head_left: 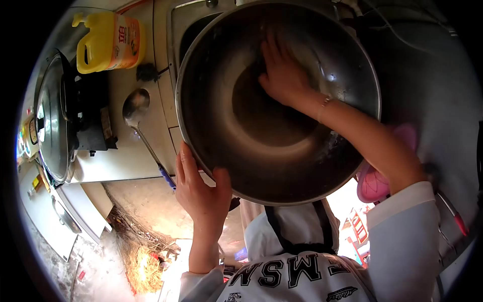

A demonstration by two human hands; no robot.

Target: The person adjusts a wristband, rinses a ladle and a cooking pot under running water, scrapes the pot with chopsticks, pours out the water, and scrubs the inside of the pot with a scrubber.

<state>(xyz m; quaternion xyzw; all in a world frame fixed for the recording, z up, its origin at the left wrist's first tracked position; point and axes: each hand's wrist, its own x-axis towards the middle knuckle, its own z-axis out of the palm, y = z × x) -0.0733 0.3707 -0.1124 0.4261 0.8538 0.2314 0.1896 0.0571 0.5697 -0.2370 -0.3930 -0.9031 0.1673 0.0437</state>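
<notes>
A large round metal basin (274, 171) lies over the sink (176, 25), its inside toward the camera. My left hand (201, 189) is at the basin's lower left rim, the rim between its thumb and fingers. Inside the basin, my right hand (287, 75) reaches to the upper part of the inner wall with its fingers stretched out. I cannot make out anything held in it. A thin bracelet (325, 102) is on the right wrist.
On the counter at the left are a metal ladle (136, 106), a yellow jug (108, 43), a dark scrubber (147, 72) and a lidded pan (53, 121) on a black stove (95, 118). Pink baskets (375, 185) and a red-handled tool (460, 223) are at the right.
</notes>
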